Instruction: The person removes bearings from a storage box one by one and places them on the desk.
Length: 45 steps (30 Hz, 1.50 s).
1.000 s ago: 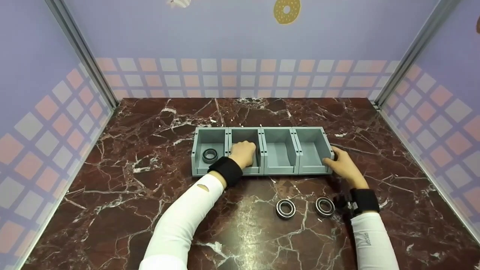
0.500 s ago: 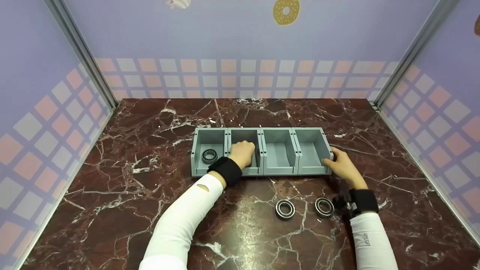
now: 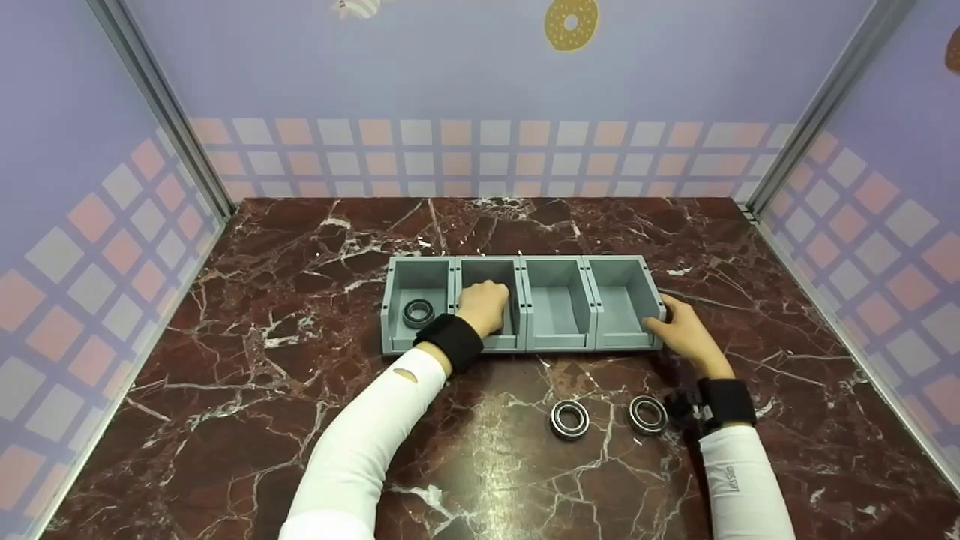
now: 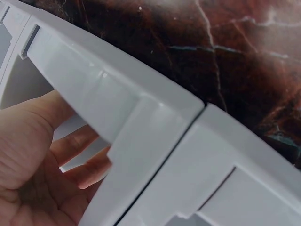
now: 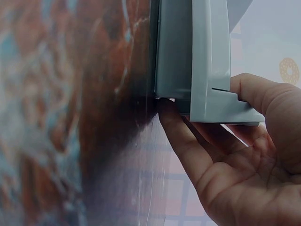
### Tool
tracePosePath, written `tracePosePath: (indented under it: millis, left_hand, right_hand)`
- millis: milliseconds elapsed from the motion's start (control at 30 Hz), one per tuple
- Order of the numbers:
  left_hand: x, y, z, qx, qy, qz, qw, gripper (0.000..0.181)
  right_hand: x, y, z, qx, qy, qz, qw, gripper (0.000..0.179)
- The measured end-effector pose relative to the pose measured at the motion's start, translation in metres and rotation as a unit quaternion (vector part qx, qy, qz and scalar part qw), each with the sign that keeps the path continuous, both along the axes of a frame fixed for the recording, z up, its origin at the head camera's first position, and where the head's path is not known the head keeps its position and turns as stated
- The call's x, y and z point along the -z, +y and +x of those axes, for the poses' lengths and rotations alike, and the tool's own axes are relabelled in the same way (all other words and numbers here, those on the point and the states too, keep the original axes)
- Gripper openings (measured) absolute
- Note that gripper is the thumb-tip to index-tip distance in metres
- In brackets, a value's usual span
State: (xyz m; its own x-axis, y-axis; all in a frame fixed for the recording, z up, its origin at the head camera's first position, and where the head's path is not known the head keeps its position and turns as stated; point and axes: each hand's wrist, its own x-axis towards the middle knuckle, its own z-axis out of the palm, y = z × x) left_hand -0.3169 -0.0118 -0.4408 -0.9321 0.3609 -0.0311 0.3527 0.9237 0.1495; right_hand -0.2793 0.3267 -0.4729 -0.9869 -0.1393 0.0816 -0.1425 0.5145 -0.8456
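Observation:
A joined row of grey plastic bins (image 3: 559, 343) stands on the table. My left hand (image 3: 482, 306) reaches into the second bin from the left, fingers bent. In the left wrist view, the bin's front wall (image 4: 103, 89) covers the tips of that hand's fingers (image 4: 77, 143), so whether they hold anything is hidden. My right hand (image 3: 686, 330) grips the side wall of the rightmost bin. In the right wrist view, its thumb (image 5: 256, 92) lies on the wall's edge, with fingers below and outside. A black-rimmed bearing (image 3: 418, 313) lies in the leftmost bin.
Two more ball bearings, a left one (image 3: 569, 419) and a right one (image 3: 647, 415), lie on the dark red marbled table (image 3: 225, 390) in front of the bins. Patterned walls (image 3: 480, 75) enclose the table at the back and both sides.
Both hands keep their places at the bins, and the bearings stay where they were. Only a very slight shift of the whole head view shows.

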Motion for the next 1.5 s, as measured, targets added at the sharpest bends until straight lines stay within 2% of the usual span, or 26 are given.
tracePosePath:
  millis: [467, 1033, 1233, 1500]
  left_hand:
    - [-0.001, -0.001, -0.002, -0.001, 0.007, 0.010, 0.9999, 0.004]
    - [-0.007, -0.003, 0.004, 0.014, 0.020, 0.014, 0.9996, 0.014]
    - [-0.008, -0.004, -0.001, 0.014, 0.022, 0.011, 0.9996, 0.016]
    - [-0.017, -0.005, 0.003, 0.018, 0.012, 0.013, 0.9997, 0.016]
  right_hand:
    - [0.001, -0.001, -0.005, 0.002, 0.010, 0.017, 0.9998, 0.049]
    - [0.003, 0.001, -0.006, 0.005, -0.001, 0.023, 0.9997, 0.051]
    - [0.004, 0.000, -0.006, 0.006, -0.003, 0.019, 0.9998, 0.050]
    - [0.002, 0.000, -0.004, 0.006, -0.003, 0.005, 1.0000, 0.048]
